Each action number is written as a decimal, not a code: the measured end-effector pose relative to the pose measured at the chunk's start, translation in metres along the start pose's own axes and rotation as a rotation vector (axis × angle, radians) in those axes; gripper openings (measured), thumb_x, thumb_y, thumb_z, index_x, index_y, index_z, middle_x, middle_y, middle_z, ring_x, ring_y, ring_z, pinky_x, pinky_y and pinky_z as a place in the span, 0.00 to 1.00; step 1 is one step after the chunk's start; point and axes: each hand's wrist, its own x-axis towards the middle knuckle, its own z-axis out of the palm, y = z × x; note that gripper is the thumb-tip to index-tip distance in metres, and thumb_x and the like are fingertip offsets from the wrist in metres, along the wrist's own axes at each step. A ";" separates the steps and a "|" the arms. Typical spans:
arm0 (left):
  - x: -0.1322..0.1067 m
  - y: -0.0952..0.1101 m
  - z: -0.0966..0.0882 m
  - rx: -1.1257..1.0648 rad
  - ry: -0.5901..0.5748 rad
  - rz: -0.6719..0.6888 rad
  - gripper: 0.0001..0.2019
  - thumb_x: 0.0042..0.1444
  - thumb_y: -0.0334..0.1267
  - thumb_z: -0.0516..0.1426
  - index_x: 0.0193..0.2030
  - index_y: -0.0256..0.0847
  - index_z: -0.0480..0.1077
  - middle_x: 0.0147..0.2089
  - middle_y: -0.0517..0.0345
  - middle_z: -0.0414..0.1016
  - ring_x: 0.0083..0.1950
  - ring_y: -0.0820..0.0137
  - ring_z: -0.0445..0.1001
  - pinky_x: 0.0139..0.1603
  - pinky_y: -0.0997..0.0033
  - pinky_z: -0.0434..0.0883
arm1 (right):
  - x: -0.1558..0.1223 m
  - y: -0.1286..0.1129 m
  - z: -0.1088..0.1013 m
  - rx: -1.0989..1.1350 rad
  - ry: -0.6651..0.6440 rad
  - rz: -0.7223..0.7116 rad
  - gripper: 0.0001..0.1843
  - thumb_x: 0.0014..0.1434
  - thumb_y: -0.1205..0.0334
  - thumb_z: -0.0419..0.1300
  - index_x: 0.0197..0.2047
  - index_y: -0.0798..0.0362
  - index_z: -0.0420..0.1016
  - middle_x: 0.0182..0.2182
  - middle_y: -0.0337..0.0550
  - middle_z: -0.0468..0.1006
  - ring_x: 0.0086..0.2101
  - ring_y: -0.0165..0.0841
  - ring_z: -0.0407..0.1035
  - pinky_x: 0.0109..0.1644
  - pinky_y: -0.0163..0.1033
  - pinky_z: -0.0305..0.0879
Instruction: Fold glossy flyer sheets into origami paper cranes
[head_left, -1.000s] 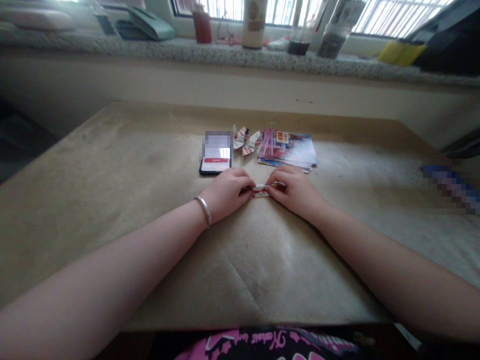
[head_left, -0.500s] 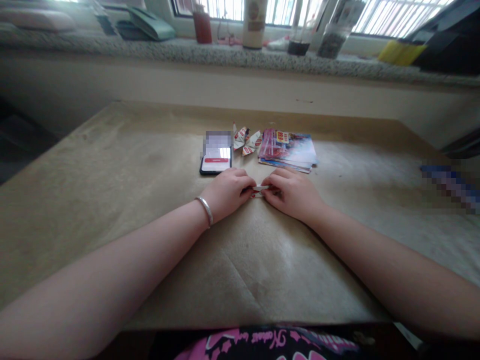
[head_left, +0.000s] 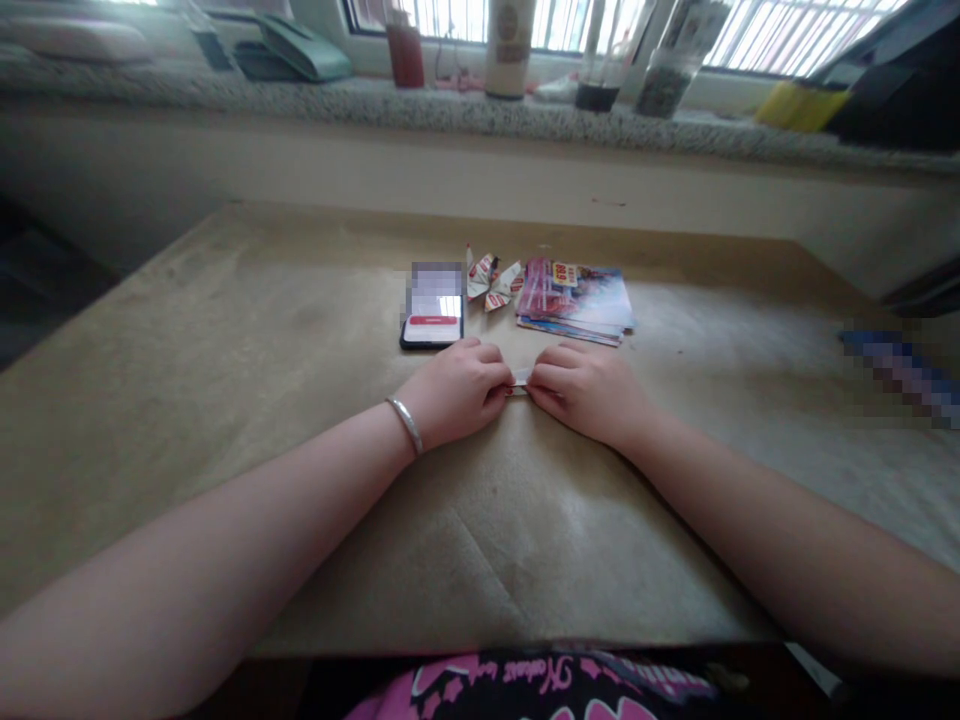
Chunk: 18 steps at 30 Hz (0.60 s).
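Between my two hands, low over the table, is a small folded piece of paper [head_left: 519, 383], white with some red. My left hand [head_left: 466, 392], with a silver bangle [head_left: 405, 424] at the wrist, pinches its left end. The fingers of my right hand [head_left: 589, 388] close on its right end. Only a narrow strip of the paper shows; the fingers hide the rest. Just beyond the hands lie several folded paper pieces [head_left: 491, 283], white with red print. A stack of colourful printed sheets [head_left: 576, 295] sits behind my right hand.
A phone [head_left: 433, 322] with a lit screen lies beyond my left hand. Far right on the table [head_left: 315, 290] is a blurred blue and pink object [head_left: 904, 372]. Bottles and other items, including a red container [head_left: 405, 55], stand on the stone windowsill [head_left: 442, 103].
My fingertips have shifted slightly on the folded paper, and its visible strip looks a little different. The phone, paper pieces and stack have stayed where they were.
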 end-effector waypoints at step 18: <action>-0.002 -0.002 -0.002 -0.031 0.006 0.064 0.13 0.62 0.38 0.51 0.34 0.39 0.76 0.32 0.54 0.73 0.35 0.70 0.68 0.37 0.70 0.65 | -0.007 0.000 -0.010 -0.045 -0.080 -0.012 0.12 0.65 0.62 0.51 0.35 0.52 0.75 0.34 0.46 0.76 0.37 0.37 0.66 0.34 0.40 0.55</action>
